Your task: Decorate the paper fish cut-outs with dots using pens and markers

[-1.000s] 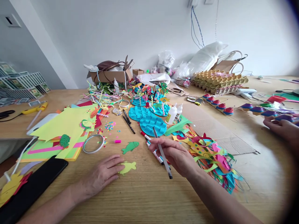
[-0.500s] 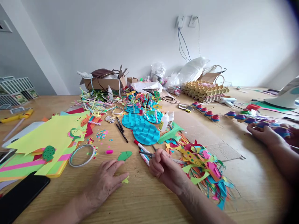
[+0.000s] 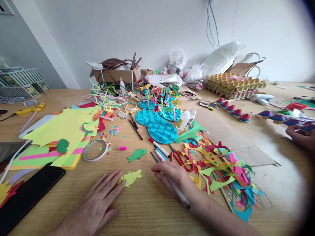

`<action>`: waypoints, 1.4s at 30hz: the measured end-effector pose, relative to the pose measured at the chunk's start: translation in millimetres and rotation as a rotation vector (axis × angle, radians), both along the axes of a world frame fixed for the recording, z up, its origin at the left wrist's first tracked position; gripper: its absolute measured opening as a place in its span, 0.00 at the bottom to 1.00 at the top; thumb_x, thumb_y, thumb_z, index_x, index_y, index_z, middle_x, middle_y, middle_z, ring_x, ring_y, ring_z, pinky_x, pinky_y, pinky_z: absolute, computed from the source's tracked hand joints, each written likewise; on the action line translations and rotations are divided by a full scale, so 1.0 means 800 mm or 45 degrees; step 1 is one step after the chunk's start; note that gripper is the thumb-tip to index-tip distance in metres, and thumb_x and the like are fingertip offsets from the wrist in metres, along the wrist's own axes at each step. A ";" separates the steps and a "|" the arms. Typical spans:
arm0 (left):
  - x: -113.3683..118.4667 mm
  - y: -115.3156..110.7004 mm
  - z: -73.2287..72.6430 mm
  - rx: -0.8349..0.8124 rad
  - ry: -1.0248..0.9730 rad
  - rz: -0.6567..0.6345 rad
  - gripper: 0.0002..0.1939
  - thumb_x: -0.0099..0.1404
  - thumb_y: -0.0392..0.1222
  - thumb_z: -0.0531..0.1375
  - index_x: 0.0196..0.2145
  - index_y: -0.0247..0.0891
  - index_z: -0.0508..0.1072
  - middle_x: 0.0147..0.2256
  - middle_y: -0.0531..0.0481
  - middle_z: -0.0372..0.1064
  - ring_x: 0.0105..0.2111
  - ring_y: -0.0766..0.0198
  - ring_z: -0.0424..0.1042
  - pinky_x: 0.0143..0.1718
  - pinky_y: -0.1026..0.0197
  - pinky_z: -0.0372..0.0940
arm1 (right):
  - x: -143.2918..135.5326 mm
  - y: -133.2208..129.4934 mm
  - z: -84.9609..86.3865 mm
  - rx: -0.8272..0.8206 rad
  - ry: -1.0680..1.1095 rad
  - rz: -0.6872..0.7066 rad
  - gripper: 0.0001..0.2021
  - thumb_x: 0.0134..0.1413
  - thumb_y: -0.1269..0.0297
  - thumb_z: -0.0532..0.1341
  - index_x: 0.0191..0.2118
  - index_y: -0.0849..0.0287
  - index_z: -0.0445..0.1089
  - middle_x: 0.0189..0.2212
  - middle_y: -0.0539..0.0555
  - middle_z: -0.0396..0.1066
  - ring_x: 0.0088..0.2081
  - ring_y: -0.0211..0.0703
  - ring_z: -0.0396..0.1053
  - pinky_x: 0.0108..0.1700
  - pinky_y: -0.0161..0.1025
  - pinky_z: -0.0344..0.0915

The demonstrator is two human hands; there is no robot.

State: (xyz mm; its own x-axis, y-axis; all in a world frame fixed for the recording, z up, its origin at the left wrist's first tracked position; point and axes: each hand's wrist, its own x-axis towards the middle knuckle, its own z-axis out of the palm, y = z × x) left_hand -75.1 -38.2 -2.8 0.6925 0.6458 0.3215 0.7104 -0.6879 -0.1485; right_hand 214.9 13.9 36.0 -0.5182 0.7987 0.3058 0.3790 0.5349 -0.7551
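Observation:
Flat on the table, my left hand [image 3: 98, 200] has its fingers stretched out, the fingertips resting on a yellow-green paper fish [image 3: 131, 177]. A pen [image 3: 176, 188] is gripped in my right hand [image 3: 174, 180], its tip pointing up and left, off the paper. Just beyond the yellow-green fish lies a green paper fish [image 3: 137, 155] with drawn lines on it. A pink pen cap [image 3: 122, 148] sits left of that. Several markers [image 3: 158, 147] and red-handled scissors [image 3: 181, 160] lie past my right hand.
Colourful paper scraps [image 3: 221, 164] pile up on the right. Blue paper discs [image 3: 162, 131] and glue bottles [image 3: 183, 119] stand farther back. At left are paper sheets [image 3: 56, 127], a tape roll [image 3: 95, 150] and a black phone-like slab [image 3: 36, 190]. A co-worker's hand [image 3: 300, 136] touches painted egg-carton strips [image 3: 292, 122].
The view has shifted. My left hand has flattened onto the yellow-green fish, which now shows more fully. My right hand has lowered and turned the pen toward the fish.

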 end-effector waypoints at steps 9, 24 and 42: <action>0.020 0.009 -0.005 -0.154 -0.043 -0.088 0.29 0.73 0.43 0.50 0.68 0.40 0.46 0.62 0.46 0.58 0.60 0.57 0.58 0.60 0.54 0.54 | -0.015 -0.012 -0.013 0.365 -0.533 0.236 0.10 0.67 0.72 0.52 0.46 0.61 0.69 0.42 0.57 0.74 0.48 0.48 0.68 0.52 0.43 0.65; 0.024 0.041 0.007 -0.199 -0.391 -0.062 0.11 0.70 0.31 0.49 0.42 0.39 0.70 0.37 0.49 0.70 0.36 0.60 0.71 0.38 0.61 0.68 | -0.058 0.006 -0.003 0.121 -0.782 0.103 0.11 0.55 0.78 0.60 0.43 0.63 0.70 0.40 0.58 0.73 0.44 0.52 0.69 0.45 0.44 0.68; 0.029 0.050 0.010 -0.304 -0.403 -0.059 0.08 0.64 0.28 0.55 0.38 0.39 0.68 0.37 0.50 0.68 0.36 0.59 0.70 0.36 0.59 0.67 | -0.061 0.002 0.005 0.048 -0.811 0.029 0.14 0.53 0.80 0.58 0.46 0.63 0.68 0.43 0.60 0.72 0.47 0.53 0.69 0.48 0.45 0.67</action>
